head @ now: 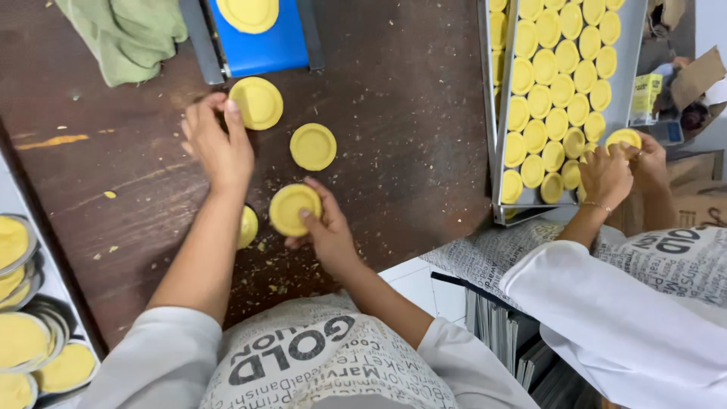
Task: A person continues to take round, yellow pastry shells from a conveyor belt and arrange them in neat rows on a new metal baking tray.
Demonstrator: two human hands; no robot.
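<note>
My left hand (216, 144) rests on the dark wooden table (401, 113), its fingertips touching the edge of a round yellow dough disc (257, 102) just below a blue conveyor belt (265, 38). My right hand (322, 227) holds another yellow disc (291, 209) by its rim, thumb on top. A third disc (313, 146) lies loose between them. Under my left forearm a further yellow disc (247, 226) shows partly. One more disc (248, 14) sits on the belt.
A metal tray (634, 68) at the right holds several rows of yellow discs; a co-worker's hands (617, 170) set a disc (623, 138) at its near corner. A green cloth (125, 34) lies top left. Metal tins with yellow filling (23, 341) stand bottom left. Crumbs dot the table.
</note>
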